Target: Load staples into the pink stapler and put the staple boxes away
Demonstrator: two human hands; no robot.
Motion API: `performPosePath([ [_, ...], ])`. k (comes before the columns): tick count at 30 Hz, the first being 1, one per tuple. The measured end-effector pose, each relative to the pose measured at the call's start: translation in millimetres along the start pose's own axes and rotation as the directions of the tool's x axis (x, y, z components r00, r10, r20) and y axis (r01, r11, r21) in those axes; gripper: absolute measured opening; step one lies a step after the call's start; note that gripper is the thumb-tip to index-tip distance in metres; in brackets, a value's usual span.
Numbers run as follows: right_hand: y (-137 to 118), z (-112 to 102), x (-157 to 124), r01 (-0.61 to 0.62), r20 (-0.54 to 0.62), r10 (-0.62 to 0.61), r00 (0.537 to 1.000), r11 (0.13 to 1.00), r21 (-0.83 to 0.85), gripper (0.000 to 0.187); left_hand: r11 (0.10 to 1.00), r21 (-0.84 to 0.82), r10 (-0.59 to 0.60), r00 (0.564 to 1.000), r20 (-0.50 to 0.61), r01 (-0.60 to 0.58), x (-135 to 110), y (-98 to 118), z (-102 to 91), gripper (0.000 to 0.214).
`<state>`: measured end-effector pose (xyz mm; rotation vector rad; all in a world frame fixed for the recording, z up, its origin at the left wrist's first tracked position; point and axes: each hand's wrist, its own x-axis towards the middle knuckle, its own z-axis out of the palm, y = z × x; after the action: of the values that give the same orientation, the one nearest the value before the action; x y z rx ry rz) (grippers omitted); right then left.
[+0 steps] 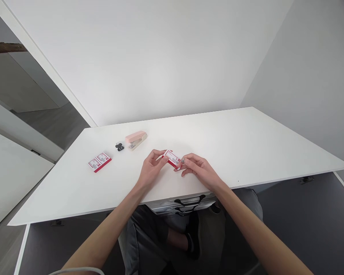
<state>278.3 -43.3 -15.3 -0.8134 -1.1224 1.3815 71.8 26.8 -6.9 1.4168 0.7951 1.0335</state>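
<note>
steadying a flat rectangular red-and-white card packet (172,158), the left hand (151,167) grips its left end; the right hand (200,168), pinching a small grey piece (183,160) at right, should work gently.

1. White on top with thin red outlines, solid red along one edge, on the held packet (171,155).
2. Grey, as far as can be made out at such small size, on the small pinched piece (182,160).
3. White with red-framed panels, small grey blocks and a red front edge on the packets at left (100,161).
4. Pink above, cream below, on the stapler (135,136).
5. Black on the winged gadget (120,148).
6. Plain white across the worktop (218,141).
7. Black on the drawer handles (186,203).
</note>
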Motion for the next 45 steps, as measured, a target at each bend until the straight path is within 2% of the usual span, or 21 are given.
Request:
performPosePath([
  [5, 1.6, 0.1, 1.3, 0.030, -0.024, -0.030, 0.999, 1.000, -0.009, 0.030, 1.000, 0.014, 0.001, 1.000, -0.028, -0.001, 1.6, -1.8, -1.1, 0.039],
  [18, 3.7, -1.8, 0.8, 0.008, -0.059, -0.008, 0.998, 1.000, 0.004, 0.029, 1.000, -0.012, -0.018, 0.995, -0.095, 0.017, 3.9, -3.3, -3.6, 0.044],
  [26, 0.5, -1.3, -0.2, -0.020, -0.051, 0.021, 0.998, 0.999, 0.028, 0.031, 0.999, -0.008, -0.048, 0.997, -0.063, 0.047, 1.6, -1.8, -2.4, 0.044],
  [34, 3.2, -2.5, 0.2, 0.001, -0.049, -0.001, 0.999, 1.000, -0.007, 0.033, 0.995, 0.094, -0.002, 0.995, -0.096, 0.011, 1.2, 0.1, -0.4, 0.037],
  [45, 2.3, -1.4, 0.1, 0.011, -0.069, -0.010, 0.998, 1.000, 0.016, 0.031, 0.997, 0.071, 0.008, 0.992, -0.123, 0.001, 2.3, -3.0, -1.6, 0.037],
])
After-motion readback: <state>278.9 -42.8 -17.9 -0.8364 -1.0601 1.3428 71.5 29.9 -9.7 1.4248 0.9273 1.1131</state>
